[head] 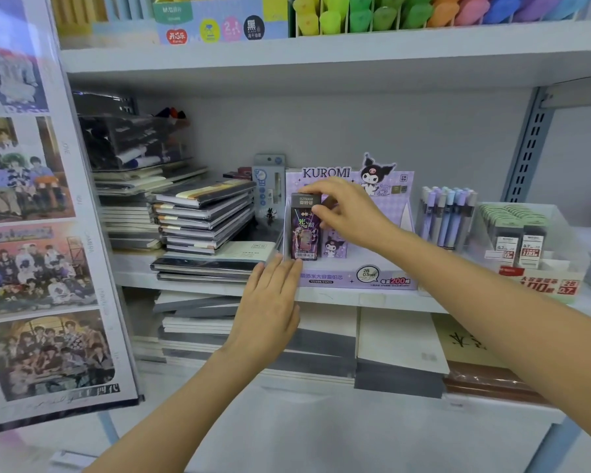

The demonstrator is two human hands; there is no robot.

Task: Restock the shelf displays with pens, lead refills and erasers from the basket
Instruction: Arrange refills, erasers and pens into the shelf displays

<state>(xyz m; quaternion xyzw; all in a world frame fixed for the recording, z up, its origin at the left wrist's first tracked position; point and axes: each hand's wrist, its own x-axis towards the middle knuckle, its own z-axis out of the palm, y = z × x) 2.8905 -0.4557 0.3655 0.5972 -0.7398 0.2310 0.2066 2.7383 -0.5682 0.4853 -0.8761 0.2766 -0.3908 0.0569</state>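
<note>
A purple Kuromi display box (372,268) of lead refills stands on the middle shelf. At its left end a dark Ultraman lead refill box (304,233) stands upright, and my right hand (347,211) pinches its top between thumb and fingers. A small Kuromi refill box (335,245) sits just to its right. My left hand (270,302) lies flat with straight fingers against the display's front left corner. The basket is out of view.
Stacked notebooks (202,213) fill the shelf left of the display. Pastel pens (446,216) and a clear bin of 0.7 lead refills (526,240) stand to the right. Highlighters (423,11) line the shelf above. A photo poster (41,233) hangs at left.
</note>
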